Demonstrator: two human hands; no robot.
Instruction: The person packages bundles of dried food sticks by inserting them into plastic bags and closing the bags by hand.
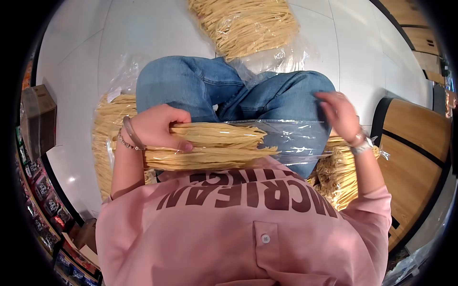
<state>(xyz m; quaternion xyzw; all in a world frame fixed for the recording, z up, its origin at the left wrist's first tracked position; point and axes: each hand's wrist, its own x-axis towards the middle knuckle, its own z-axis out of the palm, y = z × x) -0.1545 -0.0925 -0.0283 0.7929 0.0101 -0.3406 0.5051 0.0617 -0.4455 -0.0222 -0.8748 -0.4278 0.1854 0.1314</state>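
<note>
On your left, a larger pack [106,124] lies on the floor; beside it, your left hand [164,127] grasps the bag of yellow strips [214,145] across your lap. Your right hand [339,114] is released, fingers spread near the bag's clear end, above another pack [336,174].

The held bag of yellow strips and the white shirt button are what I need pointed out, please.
Held bag of yellow strips [222,135], head view, upper bundle.
White shirt button [265,239], head view, centre.
</note>
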